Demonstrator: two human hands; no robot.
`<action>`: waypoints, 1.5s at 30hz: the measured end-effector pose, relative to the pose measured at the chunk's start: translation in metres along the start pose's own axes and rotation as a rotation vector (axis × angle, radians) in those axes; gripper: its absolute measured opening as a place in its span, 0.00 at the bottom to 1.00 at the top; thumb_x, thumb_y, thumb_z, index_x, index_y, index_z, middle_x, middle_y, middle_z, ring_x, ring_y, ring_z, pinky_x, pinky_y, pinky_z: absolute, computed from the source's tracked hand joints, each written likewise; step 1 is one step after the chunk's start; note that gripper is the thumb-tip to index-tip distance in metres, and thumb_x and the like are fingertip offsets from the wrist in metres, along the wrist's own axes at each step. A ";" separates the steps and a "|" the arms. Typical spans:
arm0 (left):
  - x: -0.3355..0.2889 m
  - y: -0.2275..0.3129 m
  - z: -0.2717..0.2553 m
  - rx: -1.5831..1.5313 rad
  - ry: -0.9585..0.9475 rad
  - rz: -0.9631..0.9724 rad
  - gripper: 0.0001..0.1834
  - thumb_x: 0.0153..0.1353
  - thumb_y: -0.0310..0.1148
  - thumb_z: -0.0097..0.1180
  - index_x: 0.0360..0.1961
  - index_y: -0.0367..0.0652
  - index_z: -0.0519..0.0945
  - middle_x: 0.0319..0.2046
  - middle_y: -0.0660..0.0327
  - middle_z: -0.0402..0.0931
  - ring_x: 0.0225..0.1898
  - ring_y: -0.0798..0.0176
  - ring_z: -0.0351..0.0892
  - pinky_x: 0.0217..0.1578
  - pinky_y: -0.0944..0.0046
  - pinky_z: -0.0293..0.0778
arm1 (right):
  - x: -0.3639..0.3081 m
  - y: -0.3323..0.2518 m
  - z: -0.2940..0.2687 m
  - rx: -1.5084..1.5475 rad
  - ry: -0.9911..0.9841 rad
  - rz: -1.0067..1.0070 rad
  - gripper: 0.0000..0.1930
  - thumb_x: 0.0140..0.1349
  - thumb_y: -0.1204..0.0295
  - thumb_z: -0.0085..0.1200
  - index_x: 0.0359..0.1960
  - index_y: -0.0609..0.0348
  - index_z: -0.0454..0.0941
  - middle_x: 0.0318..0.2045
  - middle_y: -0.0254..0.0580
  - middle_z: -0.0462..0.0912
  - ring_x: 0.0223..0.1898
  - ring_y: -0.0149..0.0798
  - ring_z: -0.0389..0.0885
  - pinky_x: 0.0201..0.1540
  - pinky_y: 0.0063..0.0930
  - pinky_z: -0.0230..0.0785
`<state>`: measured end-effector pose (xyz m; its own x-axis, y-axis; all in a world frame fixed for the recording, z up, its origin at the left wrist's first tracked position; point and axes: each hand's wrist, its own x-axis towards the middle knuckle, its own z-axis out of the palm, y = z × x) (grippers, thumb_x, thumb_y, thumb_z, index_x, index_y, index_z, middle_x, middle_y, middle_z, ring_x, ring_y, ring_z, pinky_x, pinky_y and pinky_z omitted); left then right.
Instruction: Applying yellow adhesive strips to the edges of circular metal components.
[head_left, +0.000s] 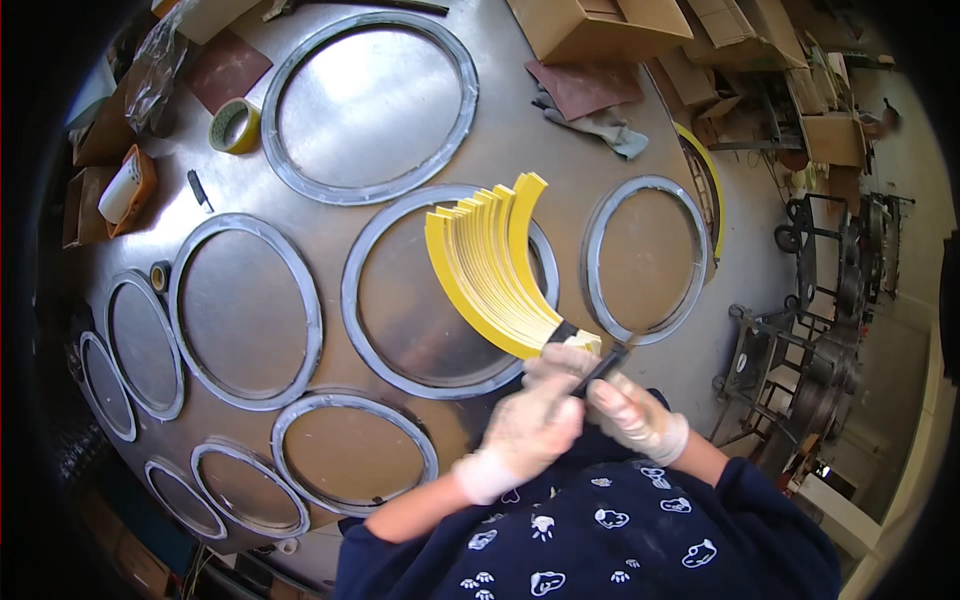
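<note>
Left hand (530, 425): fingers curled at the near end of yellow strips (488, 285); grip unclear.
Right hand (640, 415): fingers bunched by black bar (603, 368); hold unclear.
Counter (515, 125): grey rings (470, 100) beyond the fingers.

The curved yellow strips (476, 270) form one nested stack with pale edges, bowed toward 7 o'clock. Upper ends spread toward 12 o'clock; the strip at 1 o'clock stands slightly apart. Lower ends converge at 5 o'clock, where a dark band (564, 332) crosses them. Just beyond, a slim black bar (603, 369) inclines from 1 to 7 o'clock.
</note>
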<state>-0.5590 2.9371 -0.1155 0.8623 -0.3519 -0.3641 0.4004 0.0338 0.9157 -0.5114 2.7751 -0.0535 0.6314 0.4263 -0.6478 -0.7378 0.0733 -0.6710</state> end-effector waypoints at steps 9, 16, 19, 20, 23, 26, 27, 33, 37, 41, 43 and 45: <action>0.060 -0.031 0.029 0.677 0.423 0.157 0.09 0.62 0.34 0.58 0.40 0.42 0.82 0.38 0.51 0.78 0.45 0.46 0.77 0.49 0.50 0.72 | 0.001 -0.009 -0.124 -1.071 0.287 0.234 0.23 0.68 0.50 0.51 0.49 0.58 0.77 0.45 0.49 0.84 0.48 0.44 0.83 0.54 0.38 0.72; 0.113 -0.001 0.016 0.846 -0.135 -0.475 0.21 0.58 0.45 0.58 0.41 0.37 0.86 0.45 0.48 0.81 0.47 0.47 0.82 0.50 0.52 0.76 | 0.037 -0.001 -0.178 -1.404 0.026 0.144 0.33 0.70 0.41 0.43 0.55 0.61 0.75 0.50 0.55 0.83 0.49 0.54 0.83 0.56 0.41 0.71; 0.122 -0.015 0.013 0.843 -0.186 -0.549 0.21 0.57 0.44 0.60 0.40 0.35 0.85 0.44 0.47 0.81 0.47 0.48 0.82 0.49 0.53 0.76 | 0.044 -0.004 -0.183 -0.925 -0.089 0.439 0.29 0.69 0.43 0.48 0.41 0.65 0.77 0.24 0.39 0.76 0.22 0.33 0.79 0.31 0.33 0.77; 0.121 -0.017 0.014 0.807 -0.155 -0.533 0.21 0.55 0.43 0.59 0.39 0.34 0.85 0.43 0.45 0.82 0.46 0.47 0.82 0.49 0.53 0.76 | 0.045 -0.004 -0.189 -0.908 -0.093 0.437 0.29 0.69 0.43 0.48 0.41 0.65 0.77 0.24 0.39 0.76 0.22 0.33 0.79 0.31 0.33 0.77; 0.118 -0.022 0.018 0.789 -0.102 -0.517 0.21 0.53 0.42 0.59 0.39 0.33 0.85 0.43 0.43 0.81 0.46 0.45 0.82 0.50 0.54 0.76 | 0.053 -0.009 -0.192 -0.820 -0.161 0.508 0.26 0.69 0.47 0.54 0.38 0.64 0.76 0.21 0.33 0.72 0.17 0.28 0.69 0.23 0.28 0.73; 0.119 -0.019 0.024 0.764 -0.074 -0.540 0.21 0.52 0.42 0.59 0.38 0.34 0.86 0.44 0.43 0.79 0.47 0.44 0.80 0.52 0.55 0.75 | 0.067 -0.006 -0.211 -0.691 -0.202 0.572 0.25 0.69 0.47 0.53 0.36 0.61 0.76 0.18 0.28 0.68 0.16 0.26 0.66 0.22 0.27 0.71; 0.119 -0.021 0.025 0.790 -0.059 -0.530 0.20 0.53 0.41 0.60 0.38 0.33 0.85 0.43 0.46 0.79 0.44 0.48 0.81 0.49 0.56 0.76 | 0.068 -0.006 -0.215 -0.638 -0.211 0.632 0.24 0.70 0.48 0.53 0.35 0.60 0.77 0.16 0.25 0.64 0.16 0.25 0.62 0.21 0.26 0.69; 0.125 -0.014 0.030 0.779 -0.028 -0.597 0.18 0.52 0.38 0.62 0.37 0.33 0.85 0.41 0.48 0.78 0.41 0.51 0.81 0.46 0.57 0.77 | 0.086 0.028 -0.217 -0.459 -0.249 0.719 0.24 0.69 0.48 0.55 0.38 0.62 0.80 0.19 0.27 0.67 0.17 0.24 0.63 0.23 0.26 0.72; 0.124 -0.012 0.038 0.826 0.024 -0.616 0.19 0.51 0.37 0.63 0.39 0.32 0.84 0.42 0.47 0.77 0.41 0.48 0.81 0.47 0.56 0.78 | 0.080 0.042 -0.213 -0.321 -0.272 0.681 0.25 0.68 0.47 0.56 0.37 0.62 0.79 0.26 0.34 0.74 0.20 0.26 0.71 0.31 0.31 0.82; 0.116 -0.019 0.055 0.974 0.154 -0.563 0.20 0.52 0.37 0.62 0.42 0.34 0.80 0.45 0.45 0.77 0.48 0.42 0.79 0.52 0.51 0.76 | 0.099 0.041 -0.213 -0.478 -0.501 0.697 0.24 0.68 0.47 0.56 0.33 0.59 0.79 0.22 0.30 0.71 0.20 0.28 0.70 0.29 0.30 0.78; 0.109 -0.026 0.063 0.989 0.207 -0.550 0.19 0.52 0.37 0.63 0.41 0.34 0.80 0.45 0.45 0.76 0.49 0.42 0.78 0.52 0.50 0.75 | 0.102 0.033 -0.211 -0.557 -0.552 0.670 0.22 0.69 0.49 0.55 0.34 0.58 0.79 0.21 0.30 0.70 0.20 0.29 0.70 0.28 0.29 0.75; 0.101 -0.032 0.071 1.001 0.291 -0.505 0.18 0.52 0.37 0.64 0.40 0.34 0.80 0.46 0.46 0.76 0.50 0.42 0.76 0.53 0.49 0.74 | 0.093 0.035 -0.202 -0.688 -0.464 0.564 0.23 0.68 0.50 0.55 0.42 0.63 0.80 0.23 0.33 0.73 0.20 0.31 0.72 0.28 0.29 0.75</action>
<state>-0.5068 2.8343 -0.1690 0.7650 0.1189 -0.6329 0.4071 -0.8509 0.3322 -0.4300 2.6351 -0.2107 -0.0317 0.5585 -0.8289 -0.5096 -0.7225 -0.4673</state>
